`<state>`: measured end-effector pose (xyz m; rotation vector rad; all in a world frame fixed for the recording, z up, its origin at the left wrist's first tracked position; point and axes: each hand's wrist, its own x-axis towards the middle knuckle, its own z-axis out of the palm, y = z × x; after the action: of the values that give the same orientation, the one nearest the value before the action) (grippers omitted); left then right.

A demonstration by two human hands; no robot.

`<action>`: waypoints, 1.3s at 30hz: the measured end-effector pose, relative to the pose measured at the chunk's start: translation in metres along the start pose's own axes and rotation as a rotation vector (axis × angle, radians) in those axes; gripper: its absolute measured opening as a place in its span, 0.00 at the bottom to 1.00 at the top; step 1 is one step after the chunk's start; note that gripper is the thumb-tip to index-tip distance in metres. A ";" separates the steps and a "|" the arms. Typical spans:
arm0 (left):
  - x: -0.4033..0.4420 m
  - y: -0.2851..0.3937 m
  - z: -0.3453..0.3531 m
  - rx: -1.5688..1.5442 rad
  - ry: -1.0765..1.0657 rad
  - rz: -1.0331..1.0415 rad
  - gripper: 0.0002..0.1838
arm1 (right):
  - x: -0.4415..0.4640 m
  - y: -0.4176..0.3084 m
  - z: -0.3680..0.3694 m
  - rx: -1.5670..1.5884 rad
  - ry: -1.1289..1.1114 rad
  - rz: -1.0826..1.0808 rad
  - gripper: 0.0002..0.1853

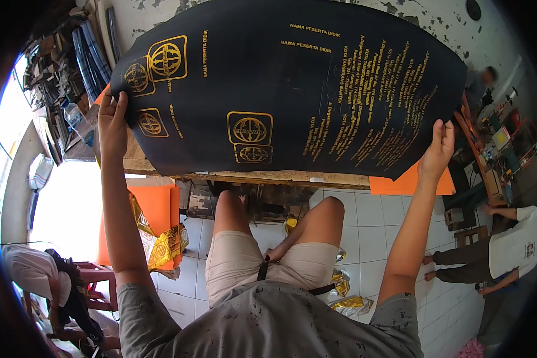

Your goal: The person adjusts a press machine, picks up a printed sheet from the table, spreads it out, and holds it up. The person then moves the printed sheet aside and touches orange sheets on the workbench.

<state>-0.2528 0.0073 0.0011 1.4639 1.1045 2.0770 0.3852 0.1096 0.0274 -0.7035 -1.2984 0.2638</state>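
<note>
A large black sheet (pixel 203 131) with gold printed lettering and globe emblems is spread between my two hands, raised above the wooden table edge. My left hand (pixel 112 119) pinches its left edge, thumb on the near face. At the lower right edge, my right hand (pixel 438 146) grips the sheet near its corner. The sheet bows slightly and hides most of the tabletop behind it. Orange sheets (pixel 409 180) lie on the table below my right hand, partly covered by the black sheet.
More orange sheets (pixel 110 230) and crumpled gold foil (pixel 164 247) lie at my left. Foil scraps (pixel 352 304) litter the tiled floor at right. A plastic bottle (pixel 74 116) is at the left. One person (pixel 36 274) is at lower left, another (pixel 510 244) at right.
</note>
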 end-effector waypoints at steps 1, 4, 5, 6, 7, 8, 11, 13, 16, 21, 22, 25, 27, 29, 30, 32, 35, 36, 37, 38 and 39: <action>0.000 0.000 0.000 0.000 0.005 0.002 0.15 | 0.000 -0.001 0.000 -0.001 -0.003 0.003 0.12; 0.000 0.000 0.002 -0.006 0.009 0.011 0.15 | 0.000 0.001 0.000 0.009 -0.007 -0.012 0.15; 0.000 -0.001 0.003 -0.011 0.003 0.016 0.15 | 0.001 0.002 -0.001 0.013 -0.007 -0.007 0.16; 0.000 -0.001 0.003 -0.016 -0.003 0.021 0.15 | 0.001 0.003 -0.002 0.016 -0.007 -0.002 0.16; 0.000 0.000 0.003 -0.018 -0.001 0.021 0.15 | 0.001 0.003 -0.003 0.019 -0.007 0.003 0.16; 0.000 0.000 0.004 -0.020 0.000 0.021 0.15 | 0.001 0.004 -0.002 0.022 -0.008 0.001 0.16; 0.000 -0.002 0.001 -0.025 -0.021 0.031 0.15 | 0.000 0.001 0.000 0.028 -0.006 -0.001 0.16; 0.001 -0.002 0.001 -0.021 -0.031 0.037 0.15 | 0.000 0.002 0.000 0.025 0.003 0.002 0.16; 0.001 -0.001 0.001 -0.010 -0.026 0.040 0.15 | 0.001 0.007 -0.004 0.009 -0.007 0.002 0.16; 0.001 0.000 0.000 0.015 -0.034 0.044 0.15 | 0.001 0.007 -0.001 0.022 -0.009 0.012 0.16; 0.001 0.001 0.000 0.011 -0.030 0.041 0.15 | 0.001 0.007 -0.001 0.024 -0.009 0.012 0.16; 0.000 0.005 0.001 -0.001 -0.024 0.034 0.16 | 0.001 0.010 -0.001 0.037 -0.020 0.035 0.16; 0.000 0.005 0.001 -0.012 -0.031 0.033 0.17 | 0.002 0.017 -0.004 0.028 -0.018 0.049 0.17; -0.001 0.007 -0.001 -0.003 -0.020 0.033 0.18 | 0.002 0.022 -0.006 0.032 -0.020 0.057 0.17; -0.002 0.008 -0.002 0.001 -0.015 0.033 0.19 | 0.001 0.020 -0.003 0.040 -0.023 0.059 0.17; -0.003 0.008 -0.005 -0.006 -0.018 0.036 0.19 | 0.001 0.018 -0.001 0.049 -0.028 0.059 0.17; -0.006 0.009 -0.005 -0.018 -0.009 0.044 0.21 | 0.000 0.017 0.001 0.043 -0.029 0.057 0.16; -0.008 0.010 -0.005 -0.023 -0.003 0.048 0.21 | 0.000 0.017 0.002 0.035 -0.021 0.057 0.16; -0.009 0.011 -0.006 -0.004 0.001 0.046 0.21 | -0.001 0.015 0.002 0.027 -0.014 0.057 0.16; -0.011 0.012 -0.007 0.016 0.005 0.044 0.22 | -0.001 0.015 0.003 0.028 -0.021 0.052 0.16; -0.011 0.012 -0.008 0.036 0.008 0.043 0.22 | 0.000 0.014 0.004 0.030 -0.027 0.047 0.16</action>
<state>-0.2543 -0.0114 0.0022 1.5102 1.1282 2.1039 0.3841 0.1210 0.0192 -0.7071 -1.3021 0.3314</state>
